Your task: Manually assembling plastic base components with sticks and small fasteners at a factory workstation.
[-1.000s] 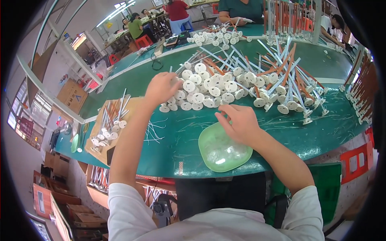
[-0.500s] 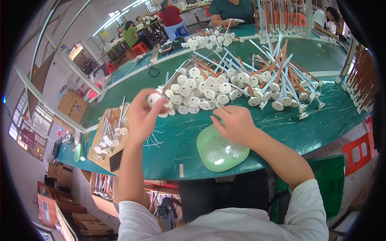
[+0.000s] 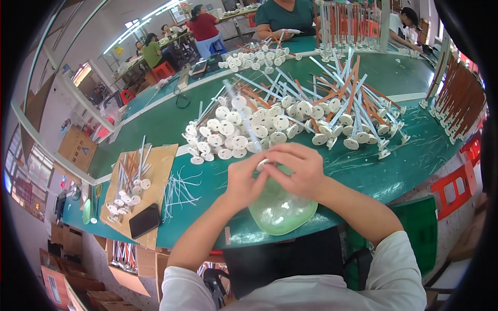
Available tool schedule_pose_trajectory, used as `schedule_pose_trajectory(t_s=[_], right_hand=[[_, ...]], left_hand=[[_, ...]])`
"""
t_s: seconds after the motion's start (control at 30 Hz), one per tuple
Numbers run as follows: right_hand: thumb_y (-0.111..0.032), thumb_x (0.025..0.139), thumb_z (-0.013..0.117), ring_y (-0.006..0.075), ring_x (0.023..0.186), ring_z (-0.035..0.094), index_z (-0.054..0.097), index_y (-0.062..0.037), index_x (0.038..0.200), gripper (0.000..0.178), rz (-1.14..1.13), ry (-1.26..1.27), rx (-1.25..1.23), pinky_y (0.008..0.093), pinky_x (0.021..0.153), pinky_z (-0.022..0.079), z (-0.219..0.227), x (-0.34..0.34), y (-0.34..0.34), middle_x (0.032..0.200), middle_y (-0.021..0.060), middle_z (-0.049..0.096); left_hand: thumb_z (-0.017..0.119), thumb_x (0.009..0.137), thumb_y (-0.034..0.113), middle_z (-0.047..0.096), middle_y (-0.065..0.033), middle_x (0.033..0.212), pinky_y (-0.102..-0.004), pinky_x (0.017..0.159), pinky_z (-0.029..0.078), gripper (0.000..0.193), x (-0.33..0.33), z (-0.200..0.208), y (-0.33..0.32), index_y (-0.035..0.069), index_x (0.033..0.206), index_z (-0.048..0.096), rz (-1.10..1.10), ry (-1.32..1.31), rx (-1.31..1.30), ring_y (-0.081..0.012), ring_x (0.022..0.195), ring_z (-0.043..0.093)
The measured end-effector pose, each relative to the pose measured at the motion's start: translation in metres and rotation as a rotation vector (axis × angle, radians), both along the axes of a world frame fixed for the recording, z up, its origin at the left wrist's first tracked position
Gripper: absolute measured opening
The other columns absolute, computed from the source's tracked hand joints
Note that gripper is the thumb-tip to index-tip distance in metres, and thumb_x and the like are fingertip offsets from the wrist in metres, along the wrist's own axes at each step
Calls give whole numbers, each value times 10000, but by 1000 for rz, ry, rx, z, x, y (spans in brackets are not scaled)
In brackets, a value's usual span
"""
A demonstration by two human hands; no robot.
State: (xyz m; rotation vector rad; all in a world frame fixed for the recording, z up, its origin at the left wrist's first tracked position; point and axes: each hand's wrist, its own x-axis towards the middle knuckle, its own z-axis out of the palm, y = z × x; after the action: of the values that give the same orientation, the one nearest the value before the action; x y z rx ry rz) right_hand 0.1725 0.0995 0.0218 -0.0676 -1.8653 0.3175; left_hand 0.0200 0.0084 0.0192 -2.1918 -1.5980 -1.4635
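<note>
My left hand [image 3: 243,179] and my right hand [image 3: 296,170] meet over the near part of the green table. Both are closed on a white round-ended piece [image 3: 263,163], most of it covered by my fingers. A pale, motion-blurred strip [image 3: 248,124] rises from between my hands toward the pile. Just below them sits a light green translucent bowl [image 3: 284,220] containing something small and clear that I cannot make out. Beyond my hands spreads a large heap of white round discs [image 3: 225,128], many with orange or pale blue strips.
At left, a cardboard sheet [image 3: 165,181] bears several disc pieces and a dark phone [image 3: 144,221]. Thin white strips [image 3: 179,192] lie beside it. A rack of orange strips [image 3: 456,98] stands at far right. Across the table a person in green [image 3: 285,20] works.
My left hand has moved right from the heap's left side with the white round-ended piece and joined my right hand above the bowl. The view has shifted slightly.
</note>
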Motion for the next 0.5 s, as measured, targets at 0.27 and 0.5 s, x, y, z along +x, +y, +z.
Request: schedule_pose_trajectory(t_s=[0.27,0.5], right_hand=[[-2,620,794,202,645,679,729,-30,882,272,8,-6,65,270,542,547,-5,-2,-7,884,102,716],[-25,608,805,198,644,672,727,-39,880,283,5,-14,49,273,538,541,-5,-6,-11,885,83,713]], left_hand=[[713,743,-20,706,-169,904,-355,655,558,418,-4,-11,-14,7,1155,648,-27,-2,38,-323,772,707],[715,740,-28,700,-162,876,-350,634,552,468,-8,-12,-14,4,1199,627,-58,8,58,-309,752,707]])
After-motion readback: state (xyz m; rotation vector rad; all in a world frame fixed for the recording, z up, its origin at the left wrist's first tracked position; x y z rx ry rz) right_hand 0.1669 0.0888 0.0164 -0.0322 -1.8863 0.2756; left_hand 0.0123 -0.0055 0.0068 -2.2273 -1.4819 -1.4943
